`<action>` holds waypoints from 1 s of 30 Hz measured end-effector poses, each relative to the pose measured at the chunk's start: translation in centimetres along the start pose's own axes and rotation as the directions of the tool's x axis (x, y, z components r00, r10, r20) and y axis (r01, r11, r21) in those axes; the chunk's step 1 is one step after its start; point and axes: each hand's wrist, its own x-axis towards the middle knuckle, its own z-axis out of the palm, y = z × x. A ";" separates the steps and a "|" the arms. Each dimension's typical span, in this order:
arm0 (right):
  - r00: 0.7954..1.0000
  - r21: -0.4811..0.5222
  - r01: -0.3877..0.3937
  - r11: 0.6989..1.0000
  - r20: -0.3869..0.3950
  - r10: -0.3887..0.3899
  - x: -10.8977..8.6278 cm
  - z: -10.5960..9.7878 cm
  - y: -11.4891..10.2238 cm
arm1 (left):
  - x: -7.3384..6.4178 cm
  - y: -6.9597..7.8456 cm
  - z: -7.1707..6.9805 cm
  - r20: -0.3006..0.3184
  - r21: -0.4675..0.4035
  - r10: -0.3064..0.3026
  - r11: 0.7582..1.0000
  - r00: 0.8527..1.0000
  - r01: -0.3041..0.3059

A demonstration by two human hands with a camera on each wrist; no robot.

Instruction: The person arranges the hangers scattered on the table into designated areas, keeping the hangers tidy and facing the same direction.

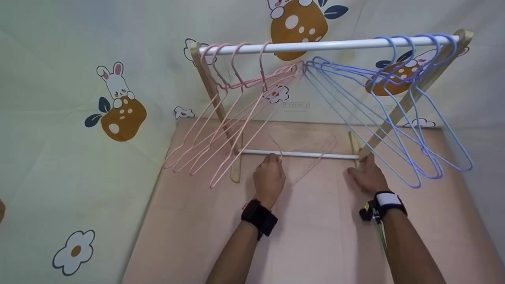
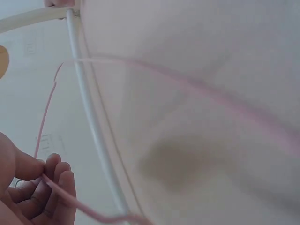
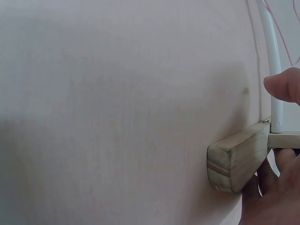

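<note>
Between thumb and fingers, my left hand [image 1: 270,176] pinches a thin pink hanger [image 2: 75,202], low beside the rack's lower white rod [image 1: 307,154]. In the head view, this hanger looks faint and blurred against the pink surface. My right hand [image 1: 370,177] grips the lower right corner of the rack, where the wooden upright [image 1: 410,94] meets its foot [image 3: 239,161]. The right wrist view has the thumb near the rod and the fingers behind the wood. Several pink hangers [image 1: 236,102] hang left on the upper white rod [image 1: 315,46]; several blue hangers [image 1: 394,110] hang right.
The rack stands on a pink surface [image 1: 311,236] close against a pale wall covering [image 1: 150,177] printed with rabbits and flowers. A left wooden upright [image 1: 215,98] and its foot [image 1: 235,171] bear the rack's other end. Hanging hangers spread out above both forearms.
</note>
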 end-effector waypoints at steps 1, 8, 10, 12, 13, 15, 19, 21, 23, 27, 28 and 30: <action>1.000 0.005 0.000 1.000 0.001 0.000 0.0 0.0 -0.1 | 0.1 0.1 -0.2 -0.007 -0.010 0.001 1.000 1.000 -0.001; 1.000 0.035 -0.016 0.999 0.012 0.015 -0.3 0.0 -0.4 | 1.0 1.1 -2.2 -0.082 -0.072 0.035 0.997 0.996 -0.041; 1.000 0.036 -0.015 0.999 0.015 0.014 -0.4 -0.1 -0.4 | 1.3 1.5 -3.0 -0.100 -0.098 0.049 0.993 0.994 -0.058; 1.000 0.033 -0.012 0.999 0.017 0.012 -0.4 -0.1 -0.4 | 1.5 2.0 -3.8 -0.114 -0.119 0.058 0.990 0.992 -0.071; 1.000 0.032 -0.011 0.999 0.017 0.011 -0.4 0.0 -0.4 | 1.7 2.2 -4.3 -0.120 -0.125 0.060 0.989 0.991 -0.075; 1.000 0.034 -0.009 0.999 0.015 0.008 -0.4 0.0 -0.3 | 1.8 2.7 -5.2 -0.134 -0.126 0.061 0.989 0.989 -0.078; 1.000 0.045 0.000 0.999 0.009 0.000 -0.3 0.1 -0.1 | 2.1 3.5 -6.8 -0.168 -0.100 0.053 0.992 0.984 -0.071; 1.000 0.039 0.010 0.999 0.002 -0.010 -0.2 0.2 0.0 | 2.1 3.9 -7.7 -0.185 -0.095 0.050 0.993 0.981 -0.069; 1.000 0.025 0.022 0.999 -0.005 -0.022 -0.1 0.2 0.1 | 2.0 4.4 -8.5 -0.196 -0.103 0.043 0.993 0.980 -0.065; 0.999 0.007 0.034 0.999 -0.008 -0.034 0.1 0.3 0.4 | 1.7 5.2 -9.9 -0.206 -0.150 0.021 0.987 0.978 -0.053; 1.000 0.010 0.031 0.999 -0.007 -0.031 0.1 0.3 0.4 | 1.6 5.3 -10.2 -0.207 -0.165 0.017 0.985 0.978 -0.052; 1.000 0.018 0.021 1.000 -0.005 -0.021 0.1 0.3 0.3 | 1.4 5.7 -10.7 -0.211 -0.185 0.013 0.981 0.977 -0.053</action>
